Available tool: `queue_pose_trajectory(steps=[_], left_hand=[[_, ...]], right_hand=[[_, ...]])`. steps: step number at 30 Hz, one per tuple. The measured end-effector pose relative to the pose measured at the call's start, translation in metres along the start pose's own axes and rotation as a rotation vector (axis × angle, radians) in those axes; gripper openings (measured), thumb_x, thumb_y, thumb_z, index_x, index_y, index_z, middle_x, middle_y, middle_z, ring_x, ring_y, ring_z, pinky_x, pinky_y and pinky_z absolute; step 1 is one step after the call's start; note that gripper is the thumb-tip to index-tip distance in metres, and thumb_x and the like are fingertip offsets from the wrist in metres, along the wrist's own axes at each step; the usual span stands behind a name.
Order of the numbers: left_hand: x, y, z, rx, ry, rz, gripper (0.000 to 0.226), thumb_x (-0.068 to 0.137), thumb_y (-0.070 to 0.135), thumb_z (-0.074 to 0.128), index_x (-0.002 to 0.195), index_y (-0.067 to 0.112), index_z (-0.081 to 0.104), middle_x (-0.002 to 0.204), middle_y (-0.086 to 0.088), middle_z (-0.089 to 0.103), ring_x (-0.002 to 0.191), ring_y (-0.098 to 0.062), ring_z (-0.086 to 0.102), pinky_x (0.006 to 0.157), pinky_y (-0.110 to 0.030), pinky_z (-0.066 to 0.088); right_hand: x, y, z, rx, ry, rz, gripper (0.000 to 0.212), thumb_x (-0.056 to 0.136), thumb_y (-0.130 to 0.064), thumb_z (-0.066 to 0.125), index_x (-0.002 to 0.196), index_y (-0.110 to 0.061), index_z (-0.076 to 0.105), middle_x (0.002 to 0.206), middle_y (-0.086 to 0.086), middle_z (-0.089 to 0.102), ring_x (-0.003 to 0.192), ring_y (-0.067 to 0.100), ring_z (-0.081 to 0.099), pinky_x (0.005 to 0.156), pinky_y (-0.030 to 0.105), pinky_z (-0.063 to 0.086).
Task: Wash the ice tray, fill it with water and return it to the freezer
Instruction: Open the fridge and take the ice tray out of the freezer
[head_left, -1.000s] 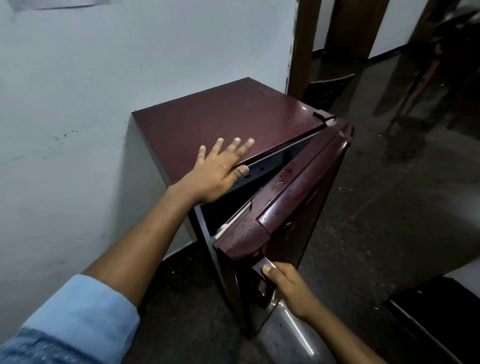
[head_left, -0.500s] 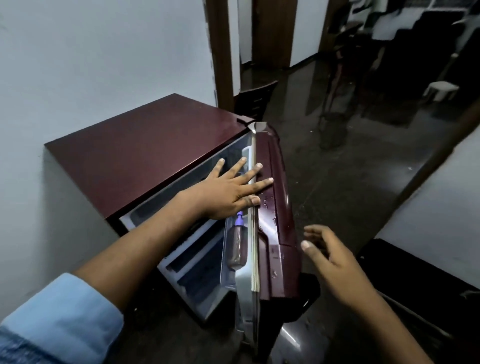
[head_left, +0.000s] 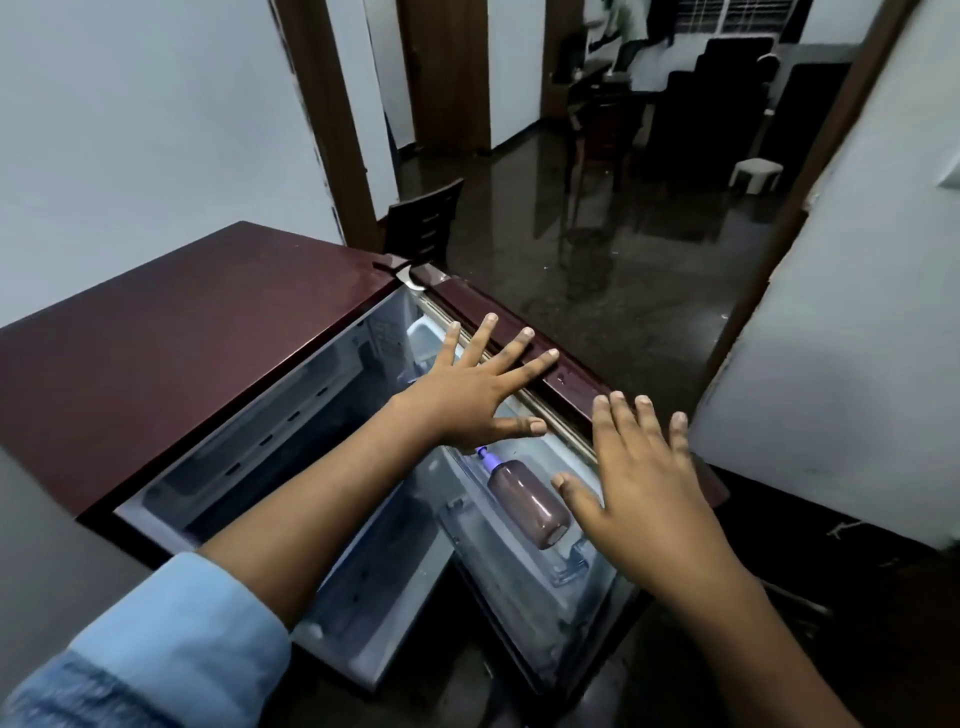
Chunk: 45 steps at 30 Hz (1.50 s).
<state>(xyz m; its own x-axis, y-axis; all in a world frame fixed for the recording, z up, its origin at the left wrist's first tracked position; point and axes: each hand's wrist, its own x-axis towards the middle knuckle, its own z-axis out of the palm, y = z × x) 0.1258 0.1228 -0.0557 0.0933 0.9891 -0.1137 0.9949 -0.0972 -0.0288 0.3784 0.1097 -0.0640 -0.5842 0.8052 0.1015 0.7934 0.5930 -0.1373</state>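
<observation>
Fingers (head_left: 519, 366) on the left hand (head_left: 467, 400) lie spread across the top edge of the open fridge door (head_left: 576, 389); the right hand (head_left: 644, 483) hovers near, straight-fingered, empty. No ice tray shows, so I judge the task barely begun: fetching, washing, filling, returning all remain.

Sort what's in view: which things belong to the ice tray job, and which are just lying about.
For the job: fridge; its open door; left hand and right hand, both with fingers straight. The ice tray is not in view.

Lying about: brown bottle in the door shelf; dark chair; white stool.
</observation>
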Motion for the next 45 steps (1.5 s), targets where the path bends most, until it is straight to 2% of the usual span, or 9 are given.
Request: queue_pose_trajectory(steps=[4,7,11,14,22,33,36,41,45], left_hand=[[0.030,0.011,0.001,0.000,0.044,0.031,0.097,0.092,0.089,0.034,0.165,0.052,-0.017,0.175,0.005,-0.032,0.162,-0.035,-0.029,0.129,-0.062,-0.016],[0.051,0.018,0.002,-0.014,0.067,0.043,0.099,0.094,0.086,0.040,0.167,0.048,-0.015,0.177,0.002,-0.029,0.164,-0.035,-0.024,0.131,-0.063,-0.011],[0.078,0.028,0.002,-0.136,0.107,0.027,0.094,0.096,0.083,0.042,0.169,0.050,-0.007,0.180,0.004,-0.019,0.165,-0.034,-0.019,0.131,-0.063,-0.007],[0.098,0.041,0.005,-0.255,0.130,-0.043,0.091,0.097,0.081,0.045,0.169,0.050,-0.002,0.181,0.002,-0.016,0.165,-0.034,-0.021,0.131,-0.064,-0.004],[0.145,0.055,-0.005,-0.210,0.092,-0.188,0.088,0.096,0.087,0.034,0.167,0.054,-0.005,0.181,0.004,-0.016,0.164,-0.036,-0.022,0.123,-0.071,-0.018],[0.153,0.063,-0.008,-0.215,0.052,-0.234,0.094,0.096,0.085,0.041,0.167,0.051,-0.010,0.179,0.002,-0.021,0.163,-0.037,-0.026,0.121,-0.077,-0.016],[0.151,0.059,-0.017,-0.213,-0.003,-0.212,0.095,0.096,0.086,0.038,0.167,0.050,-0.014,0.177,0.002,-0.028,0.162,-0.037,-0.028,0.120,-0.077,-0.017],[0.120,0.044,0.005,-0.124,0.040,-0.203,0.100,0.094,0.091,0.025,0.162,0.044,-0.030,0.171,-0.004,-0.041,0.158,-0.037,-0.036,0.118,-0.076,-0.022],[0.067,0.015,0.050,-0.053,0.081,-0.228,0.094,0.096,0.089,0.019,0.163,0.044,-0.029,0.172,-0.004,-0.039,0.158,-0.035,-0.037,0.117,-0.074,-0.027]], right_hand=[[0.024,0.029,0.008,-0.107,0.084,0.107,0.090,0.101,-0.065,0.032,0.166,-0.009,0.005,0.174,0.013,0.012,0.161,0.035,0.002,0.123,0.061,-0.013],[0.041,0.049,0.014,-0.151,0.118,0.167,0.089,0.100,-0.063,0.033,0.166,-0.012,0.004,0.174,0.011,0.009,0.160,0.038,0.000,0.119,0.063,-0.018],[0.065,0.074,0.024,-0.089,0.168,0.222,0.096,0.097,-0.065,0.044,0.167,-0.013,0.003,0.175,0.010,0.002,0.159,0.040,-0.003,0.125,0.059,-0.003],[0.084,0.097,0.028,-0.053,0.211,0.209,0.096,0.095,-0.067,0.048,0.167,-0.015,0.011,0.175,0.007,0.002,0.160,0.037,-0.005,0.126,0.055,-0.004],[0.131,0.157,0.031,-0.070,0.234,0.100,0.095,0.089,-0.075,0.030,0.166,-0.021,0.017,0.175,0.001,0.010,0.158,0.031,0.007,0.127,0.053,0.001],[0.148,0.172,0.042,-0.045,0.314,0.069,0.089,0.092,-0.074,0.036,0.163,-0.023,0.022,0.172,-0.001,0.020,0.159,0.029,0.006,0.127,0.052,0.000],[0.145,0.170,0.042,-0.048,0.328,0.072,0.090,0.092,-0.073,0.037,0.164,-0.022,0.022,0.173,0.000,0.017,0.161,0.029,0.001,0.128,0.054,-0.001],[0.139,0.150,0.045,-0.020,0.358,0.099,0.093,0.093,-0.072,0.036,0.167,-0.031,-0.003,0.175,0.001,-0.013,0.159,0.030,-0.021,0.120,0.050,-0.027],[0.127,0.101,0.067,0.006,0.388,0.014,0.090,0.095,-0.068,0.038,0.168,-0.031,0.000,0.175,0.004,-0.016,0.159,0.033,-0.020,0.122,0.056,-0.020]])
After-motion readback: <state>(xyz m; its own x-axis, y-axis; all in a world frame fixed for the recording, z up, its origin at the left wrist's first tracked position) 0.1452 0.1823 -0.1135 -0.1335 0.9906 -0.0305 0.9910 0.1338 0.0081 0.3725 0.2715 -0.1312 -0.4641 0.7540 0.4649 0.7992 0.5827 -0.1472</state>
